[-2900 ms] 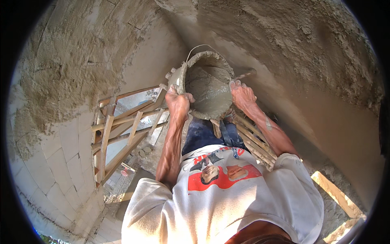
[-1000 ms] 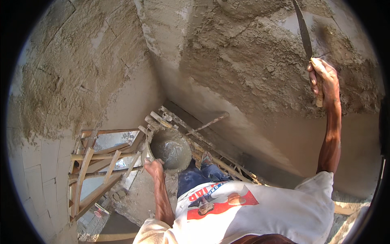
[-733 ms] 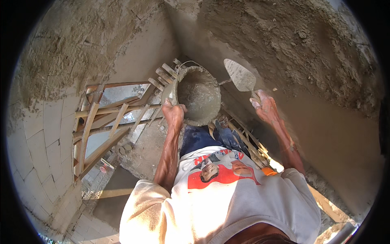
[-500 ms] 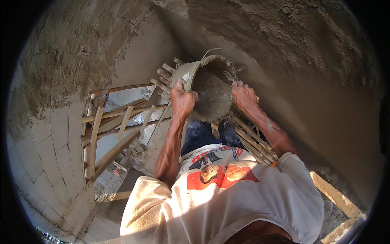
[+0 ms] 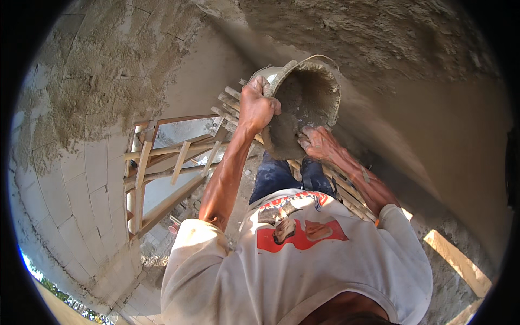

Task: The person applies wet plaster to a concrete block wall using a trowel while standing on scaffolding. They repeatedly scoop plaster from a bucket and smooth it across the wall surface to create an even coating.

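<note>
A mortar-caked bucket (image 5: 337, 92) is tilted so its mouth faces me. Wet grey mortar (image 5: 287, 127) lies inside toward the lower side, and the thin wire handle (image 5: 325, 56) arches over the far rim. My left hand (image 5: 258, 105) is closed around the bucket's left rim. At the lower right of the mouth is my right hand (image 5: 320, 143), its fingers curled in against the mortar. Whatever those fingers grip is hidden.
Wooden poles (image 5: 230, 103) form a platform under and behind the bucket. To the left, a timber-braced window opening (image 5: 179, 162) sits in a block wall (image 5: 81, 189) partly covered with rough mortar. A smooth plastered wall (image 5: 433, 141) rises on the right.
The bucket has shifted right and slightly away in view, with my left hand still on its rim. My right hand has moved from the right rim down to the lower part of the mouth.
</note>
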`<act>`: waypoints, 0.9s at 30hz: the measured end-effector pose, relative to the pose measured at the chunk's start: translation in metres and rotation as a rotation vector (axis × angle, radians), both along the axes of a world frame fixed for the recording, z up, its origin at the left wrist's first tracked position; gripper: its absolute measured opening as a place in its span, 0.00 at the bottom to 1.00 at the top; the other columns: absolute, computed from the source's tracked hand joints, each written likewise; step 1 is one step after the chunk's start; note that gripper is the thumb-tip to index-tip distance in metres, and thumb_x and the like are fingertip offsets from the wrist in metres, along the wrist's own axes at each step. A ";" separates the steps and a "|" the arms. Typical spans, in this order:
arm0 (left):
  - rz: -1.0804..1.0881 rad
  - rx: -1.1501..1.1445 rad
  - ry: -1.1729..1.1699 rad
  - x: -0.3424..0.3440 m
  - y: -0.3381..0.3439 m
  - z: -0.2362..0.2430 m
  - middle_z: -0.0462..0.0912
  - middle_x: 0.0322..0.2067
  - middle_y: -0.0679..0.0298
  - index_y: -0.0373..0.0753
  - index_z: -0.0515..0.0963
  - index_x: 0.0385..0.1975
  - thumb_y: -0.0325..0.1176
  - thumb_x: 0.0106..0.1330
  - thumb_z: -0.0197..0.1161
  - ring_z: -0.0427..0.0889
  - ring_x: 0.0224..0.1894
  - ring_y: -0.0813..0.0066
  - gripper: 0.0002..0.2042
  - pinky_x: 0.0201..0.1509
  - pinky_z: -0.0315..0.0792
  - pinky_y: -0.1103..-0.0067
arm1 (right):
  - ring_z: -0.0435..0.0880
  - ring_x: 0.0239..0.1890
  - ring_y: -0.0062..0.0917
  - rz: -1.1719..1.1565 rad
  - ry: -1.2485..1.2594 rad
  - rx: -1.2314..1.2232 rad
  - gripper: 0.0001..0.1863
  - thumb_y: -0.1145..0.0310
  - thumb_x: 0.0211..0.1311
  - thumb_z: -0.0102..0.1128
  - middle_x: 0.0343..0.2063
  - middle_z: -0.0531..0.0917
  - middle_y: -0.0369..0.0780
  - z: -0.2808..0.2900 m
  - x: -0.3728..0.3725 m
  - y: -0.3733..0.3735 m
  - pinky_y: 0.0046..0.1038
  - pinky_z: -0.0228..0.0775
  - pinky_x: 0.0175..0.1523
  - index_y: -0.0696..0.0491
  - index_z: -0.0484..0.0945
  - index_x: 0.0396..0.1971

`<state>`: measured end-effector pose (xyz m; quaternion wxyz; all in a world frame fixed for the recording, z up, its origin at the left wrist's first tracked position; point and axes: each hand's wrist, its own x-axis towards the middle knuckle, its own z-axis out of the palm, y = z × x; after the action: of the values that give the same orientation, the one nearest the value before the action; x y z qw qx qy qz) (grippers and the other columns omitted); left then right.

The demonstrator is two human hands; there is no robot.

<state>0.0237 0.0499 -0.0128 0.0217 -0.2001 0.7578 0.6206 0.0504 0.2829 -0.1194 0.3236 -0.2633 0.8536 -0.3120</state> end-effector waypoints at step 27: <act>0.936 0.160 -0.117 0.144 -0.067 -0.090 0.79 0.37 0.54 0.18 0.68 0.48 0.09 0.48 0.51 0.75 0.28 0.72 0.22 0.27 0.69 0.75 | 0.73 0.13 0.12 -0.232 -0.237 -0.293 0.11 0.63 0.76 0.57 0.18 0.76 0.29 0.326 -0.293 -0.025 0.16 0.63 0.13 0.57 0.78 0.39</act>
<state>0.1674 -0.0170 -0.1025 -0.2023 -0.5523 0.5337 0.6076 -0.2427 0.2581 0.2064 0.3419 -0.1693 0.7796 -0.4967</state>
